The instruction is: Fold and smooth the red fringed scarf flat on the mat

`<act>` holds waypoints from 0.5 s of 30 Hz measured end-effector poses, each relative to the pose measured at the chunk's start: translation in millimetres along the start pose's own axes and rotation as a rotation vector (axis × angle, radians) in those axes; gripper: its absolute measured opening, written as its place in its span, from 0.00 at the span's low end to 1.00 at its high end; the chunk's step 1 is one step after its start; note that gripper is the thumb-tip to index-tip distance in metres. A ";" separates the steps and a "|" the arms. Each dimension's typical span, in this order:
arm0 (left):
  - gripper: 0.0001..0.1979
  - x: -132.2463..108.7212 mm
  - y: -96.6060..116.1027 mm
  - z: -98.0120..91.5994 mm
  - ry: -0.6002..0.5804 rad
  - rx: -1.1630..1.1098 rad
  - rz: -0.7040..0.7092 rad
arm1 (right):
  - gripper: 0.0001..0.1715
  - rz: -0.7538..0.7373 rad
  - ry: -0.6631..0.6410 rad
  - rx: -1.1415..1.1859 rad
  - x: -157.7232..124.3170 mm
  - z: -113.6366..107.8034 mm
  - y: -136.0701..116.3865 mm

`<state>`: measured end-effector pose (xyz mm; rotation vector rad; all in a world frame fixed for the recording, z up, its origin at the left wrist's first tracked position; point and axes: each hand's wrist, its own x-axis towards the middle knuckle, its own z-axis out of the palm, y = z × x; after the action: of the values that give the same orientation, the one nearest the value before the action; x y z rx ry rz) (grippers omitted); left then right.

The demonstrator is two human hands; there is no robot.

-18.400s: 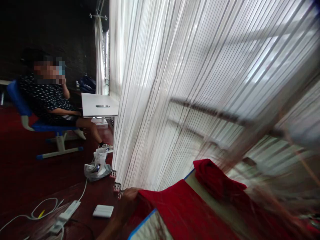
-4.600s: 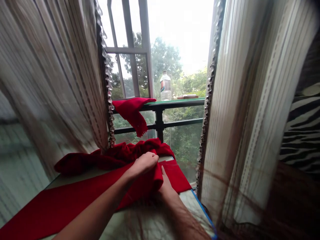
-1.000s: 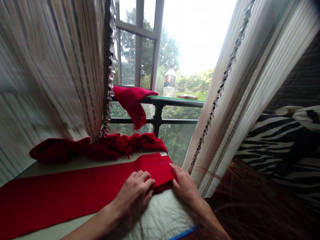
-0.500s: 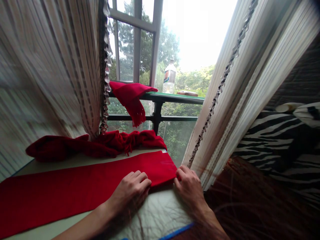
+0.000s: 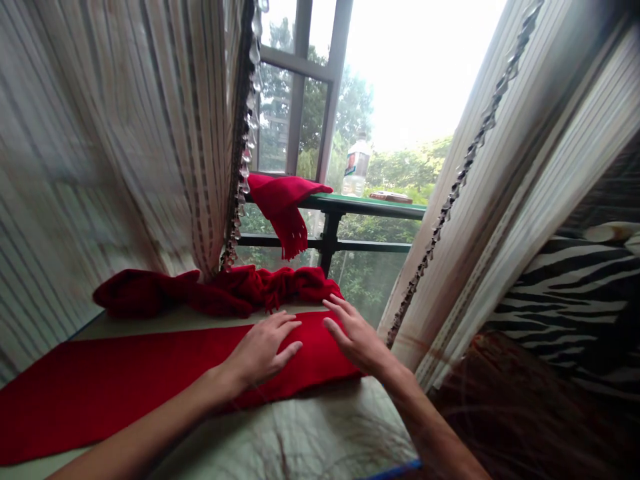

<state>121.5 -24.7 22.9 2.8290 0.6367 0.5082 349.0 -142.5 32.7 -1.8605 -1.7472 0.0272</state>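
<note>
A long red scarf [image 5: 150, 367] lies spread flat across the pale table [image 5: 320, 427], running from the left edge to the table's right end. Over its right part is my left hand [image 5: 265, 350], palm down with fingers outstretched. My right hand [image 5: 357, 337] is above the scarf's right end, its fingers stretched out and apart. Neither hand grips the cloth; whether the fingertips touch it I cannot tell. Behind the flat scarf, a bunched dark red cloth [image 5: 225, 290] with fringe lies along the table's far edge.
Another fringed red cloth [image 5: 285, 207] hangs over the green-topped railing [image 5: 383, 205] by the window. A plastic bottle [image 5: 356, 167] and a small flat item [image 5: 391, 197] stand on that railing. Striped curtains [image 5: 150, 133] frame both sides. Zebra-patterned fabric [image 5: 560, 293] is at right.
Both hands have let go of the scarf's near edge and moved up over its right end, fingers opening. The view has shifted slightly left.
</note>
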 end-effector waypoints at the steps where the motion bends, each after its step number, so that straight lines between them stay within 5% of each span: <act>1: 0.27 0.4 -7.4 3.0 -0.030 0.009 -0.022 | 0.33 -0.026 -0.032 0.000 12.3 10.4 -8.1; 6: 0.37 -16.7 -38.1 15.2 -0.177 0.017 -0.142 | 0.38 0.014 -0.199 -0.040 32.8 52.7 -9.7; 11: 0.38 -45.1 -56.5 5.0 -0.225 0.001 -0.186 | 0.39 0.065 -0.275 -0.094 28.4 57.5 7.2; 15: 0.38 -68.7 -68.5 -12.4 -0.258 -0.004 -0.184 | 0.40 0.085 -0.270 -0.145 38.7 57.5 -3.7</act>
<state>32.7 6.9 -3.4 2.7305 0.8277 0.1109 328.4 -84.4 0.7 -2.1173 -1.8895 0.1983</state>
